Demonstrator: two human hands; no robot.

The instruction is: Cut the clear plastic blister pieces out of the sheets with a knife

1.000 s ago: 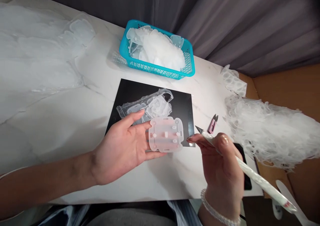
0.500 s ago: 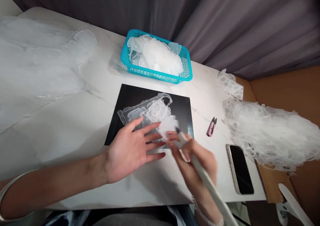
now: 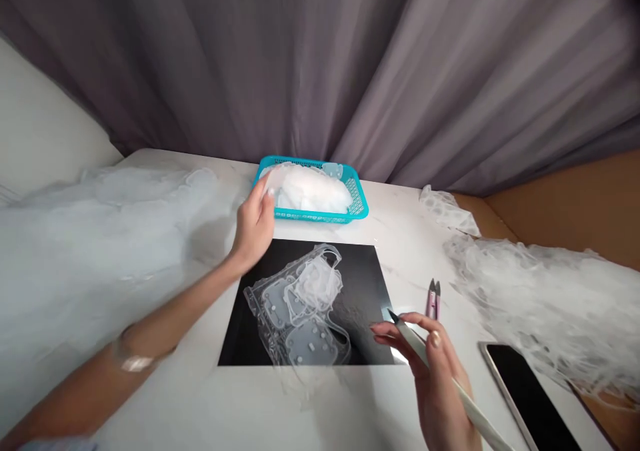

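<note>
My left hand (image 3: 255,228) reaches out to the left end of a teal basket (image 3: 320,219) heaped with translucent plastic pieces. Its fingers are curled on a pale translucent plastic piece (image 3: 273,181) at the basket's rim. My right hand (image 3: 440,378) hovers at the near right corner of a black mat (image 3: 360,291) and grips a white pen-shaped craft knife (image 3: 415,344), blade tip pointing to the mat. On the mat lies a clear moulded sheet of plastic parts (image 3: 300,304) with loose trimmings on top.
Pink thread snips (image 3: 433,298) lie right of the mat, and a dark phone (image 3: 525,391) sits near the table's right edge. A heap of white plastic offcuts (image 3: 540,304) fills the right side. Translucent sheets (image 3: 100,224) cover the left. A grey curtain hangs behind.
My left hand left the mat's front edge and stretched out to the basket with the plastic piece. The right hand drew back to the mat's right corner. The camera tilted up.
</note>
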